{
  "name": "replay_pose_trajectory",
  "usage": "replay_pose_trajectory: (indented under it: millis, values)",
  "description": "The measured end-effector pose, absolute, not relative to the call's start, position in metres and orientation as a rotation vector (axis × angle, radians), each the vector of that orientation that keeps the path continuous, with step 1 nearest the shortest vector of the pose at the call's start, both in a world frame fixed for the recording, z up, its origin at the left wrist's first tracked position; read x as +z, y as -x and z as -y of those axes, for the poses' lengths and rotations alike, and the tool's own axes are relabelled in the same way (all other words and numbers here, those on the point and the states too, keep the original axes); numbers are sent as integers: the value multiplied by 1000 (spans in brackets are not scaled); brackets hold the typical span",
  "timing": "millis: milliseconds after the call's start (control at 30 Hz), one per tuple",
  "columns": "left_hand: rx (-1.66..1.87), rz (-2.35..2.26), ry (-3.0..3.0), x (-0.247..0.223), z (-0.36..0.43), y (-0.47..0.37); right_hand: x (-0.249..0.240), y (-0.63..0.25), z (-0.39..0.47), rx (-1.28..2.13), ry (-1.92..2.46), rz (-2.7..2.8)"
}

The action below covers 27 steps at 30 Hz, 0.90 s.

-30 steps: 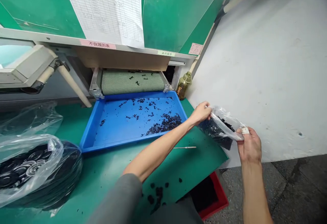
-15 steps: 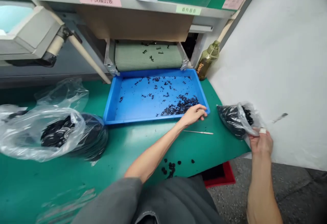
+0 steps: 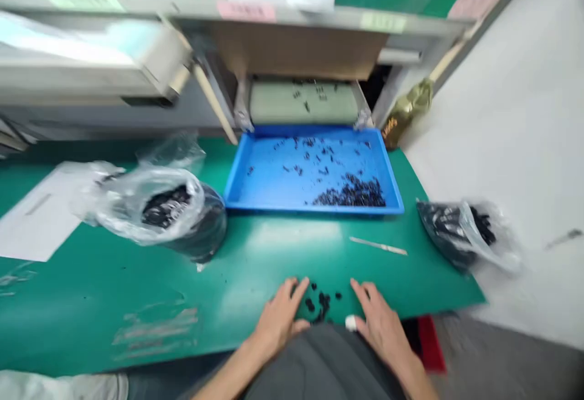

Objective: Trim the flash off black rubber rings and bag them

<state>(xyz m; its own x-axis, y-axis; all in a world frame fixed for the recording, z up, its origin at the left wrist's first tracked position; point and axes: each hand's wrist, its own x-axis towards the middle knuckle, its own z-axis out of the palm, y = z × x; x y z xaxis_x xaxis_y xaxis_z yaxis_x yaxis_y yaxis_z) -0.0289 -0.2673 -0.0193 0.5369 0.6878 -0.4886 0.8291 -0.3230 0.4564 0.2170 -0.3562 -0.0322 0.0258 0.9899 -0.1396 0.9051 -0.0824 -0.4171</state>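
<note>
Several small black round pieces [image 3: 323, 304] lie near the front edge of the green table [image 3: 264, 248]. My left hand [image 3: 279, 316] rests on the table just left of them, fingers spread and holding nothing. On their right lies my right hand [image 3: 378, 321], also with fingers apart and empty, a white covering on its thumb. Beyond the hands stands a blue tray [image 3: 274, 205] with many tiny black parts [image 3: 358, 192] heaped in its right front corner. A thin stick-like tool with a pale handle [image 3: 378, 245] lies between tray and right hand.
An open clear bag of black pieces [image 3: 201, 224] stands left of the tray; another bag [image 3: 449, 230] lies at the right edge. A conveyor belt [image 3: 303, 105] ends above the tray. A bottle [image 3: 406, 114] stands behind, and a paper sheet [image 3: 41, 205] lies far left.
My right hand has let go of the right-hand bag and come to the table front. My left hand has drawn back from the tray's corner. The view has shifted left.
</note>
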Motion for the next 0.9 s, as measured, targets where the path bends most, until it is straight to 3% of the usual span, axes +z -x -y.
replay_pose_trajectory:
  millis: [100,267,567,733,900]
  values:
    - [-434,-1190,-2107,-19,264,14,-58,-199,350,442,2008,2225]
    - [-358,-1101,-2230,-11,260,9,-72,-189,338,322,1915,2358]
    - [126,-1101,-2376,-43,268,8,-77,-164,317,-31,1684,2253]
    - [359,-1081,-2342,-51,258,3,-63,-160,303,85,1734,2136]
    - [311,-1035,-2369,-50,263,27,-46,-186,327,240,1857,2012]
